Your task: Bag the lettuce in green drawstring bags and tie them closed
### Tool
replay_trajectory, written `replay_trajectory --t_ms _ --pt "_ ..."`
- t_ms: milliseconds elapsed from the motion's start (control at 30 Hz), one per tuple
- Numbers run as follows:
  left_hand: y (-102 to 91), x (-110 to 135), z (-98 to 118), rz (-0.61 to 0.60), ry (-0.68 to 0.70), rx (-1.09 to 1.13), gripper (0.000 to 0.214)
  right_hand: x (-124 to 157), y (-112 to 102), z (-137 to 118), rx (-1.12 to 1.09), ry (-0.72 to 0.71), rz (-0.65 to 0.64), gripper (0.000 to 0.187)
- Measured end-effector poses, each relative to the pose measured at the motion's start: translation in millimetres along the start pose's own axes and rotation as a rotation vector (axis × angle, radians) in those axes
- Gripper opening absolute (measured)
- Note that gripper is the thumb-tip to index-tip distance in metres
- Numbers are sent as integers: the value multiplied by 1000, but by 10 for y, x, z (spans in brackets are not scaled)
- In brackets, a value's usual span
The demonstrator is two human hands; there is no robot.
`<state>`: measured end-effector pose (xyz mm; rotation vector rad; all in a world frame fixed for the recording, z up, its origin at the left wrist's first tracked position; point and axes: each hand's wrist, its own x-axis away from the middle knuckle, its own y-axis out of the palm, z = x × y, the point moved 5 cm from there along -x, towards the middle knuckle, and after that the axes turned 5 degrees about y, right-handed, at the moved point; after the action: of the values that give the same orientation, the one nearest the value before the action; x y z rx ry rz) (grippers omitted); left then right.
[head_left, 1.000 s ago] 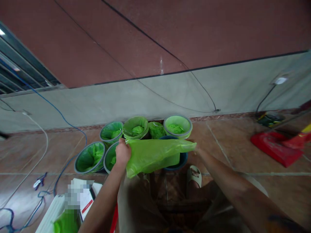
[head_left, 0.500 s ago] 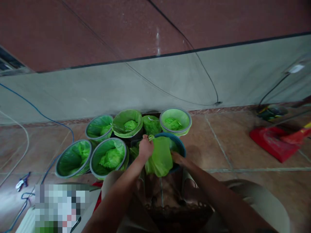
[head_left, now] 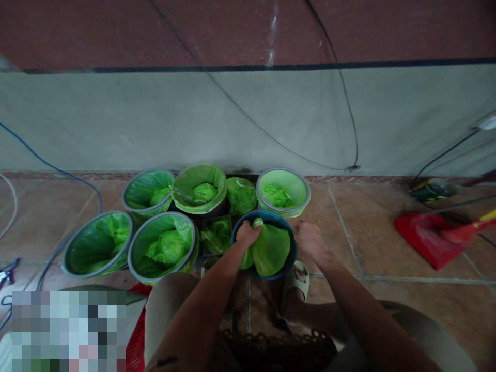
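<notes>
A blue bin [head_left: 291, 261] stands on the floor between my feet. At its left side my left hand [head_left: 250, 233] is closed round the gathered, pale neck of a green plastic bag [head_left: 273, 250], which bulges inside the bin. My right hand [head_left: 310, 238] is curled at the bin's right rim; its fingertips are partly hidden. Just left of the bin sits a dark square container [head_left: 207, 222] with green plastic in it. Behind the bin are a bundle of green plastic [head_left: 241, 195] and a grey-rimmed bin [head_left: 306, 201] lined in green.
Several more bins lined with green plastic stand to the left, among them a front bin [head_left: 134, 258]. A red dustpan [head_left: 424, 240] lies at the right. A blue cable [head_left: 58, 168] runs over the floor at left. The wall [head_left: 186, 124] rises behind the bins.
My right hand has come out of the blue bin to its right rim. The green bag, earlier hanging over the front edge, now sits inside the bin. My left hand still grips its neck.
</notes>
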<state>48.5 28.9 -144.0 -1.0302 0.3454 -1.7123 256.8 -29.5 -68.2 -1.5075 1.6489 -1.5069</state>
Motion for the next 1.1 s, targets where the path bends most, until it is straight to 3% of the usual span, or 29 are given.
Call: replay_trajectory --t_ms 100,233,300,367,500,633,767,867,967,1100 --pt "60 2 -23 -30 -4 179 60 223 108 -171 -148 -54 -45 36" --pt "193 131 -18 -222 43 576 43 435 655 -400 -154 -67 -148 67" --pt "217 216 -41 -274 75 617 35 431 880 -393 -144 -28 -155 57" --pt "210 286 -86 -286 125 469 23 375 981 -314 -190 -7 -136 38" --pt "144 356 -143 -269 220 100 20 266 903 -61 -427 31 -125 25" --pt "47 367 -72 -228 253 26 15 317 747 46 -588 107 -58 26" --pt "-40 400 111 -225 335 -14 19 451 821 -156 -443 85 -92 45" --pt "-133 442 232 -251 410 -92 21 491 895 -211 -322 104 -118 33" --pt "-333 445 281 -176 389 -261 21 460 830 -27 -359 115 -108 25" --pt "-680 398 377 28 373 -612 25 420 620 417 -322 99 -132 31"
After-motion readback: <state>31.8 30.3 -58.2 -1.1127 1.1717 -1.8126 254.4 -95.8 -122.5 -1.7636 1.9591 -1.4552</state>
